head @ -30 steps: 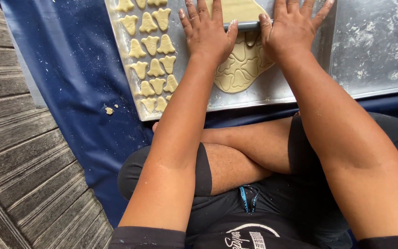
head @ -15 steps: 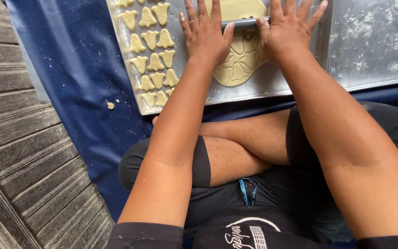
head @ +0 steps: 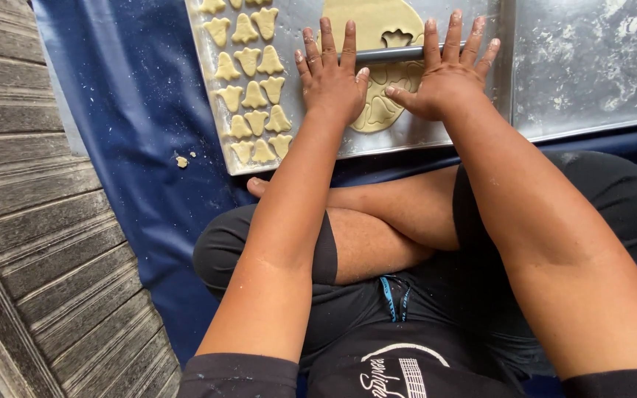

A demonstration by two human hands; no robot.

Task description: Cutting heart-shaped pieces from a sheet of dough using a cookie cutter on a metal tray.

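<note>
Where the metal tray [head: 436, 136] ends at its near rim, only a narrow strip of blue sheet [head: 127, 125] separates it from the seated person's crossed legs, so room on the near side is tight. Left of the tray, open blue sheet runs to weathered wooden boards [head: 31, 191], with a few dough crumbs [head: 182, 161] lying on it. A 2nd tray [head: 591, 66], dusted with flour, sits touching the 1st on the right.

On the 1st tray's left part, cut dough shapes [head: 252, 96] lie in 3 close columns. The dough sheet [head: 377, 44] occupies the middle, with cut-out holes visible in it between and beneath the hands.

A grey rolling pin [head: 392, 54] lies across the dough sheet. The left hand [head: 331, 81] rests flat on the pin's left part, fingers straight and slightly spread, gripping nothing. The right hand [head: 444, 77] presses flat on the pin's right part, fingers extended and fanned, thumb angled toward the left hand. Both palms lie over the dough's near portion.
</note>
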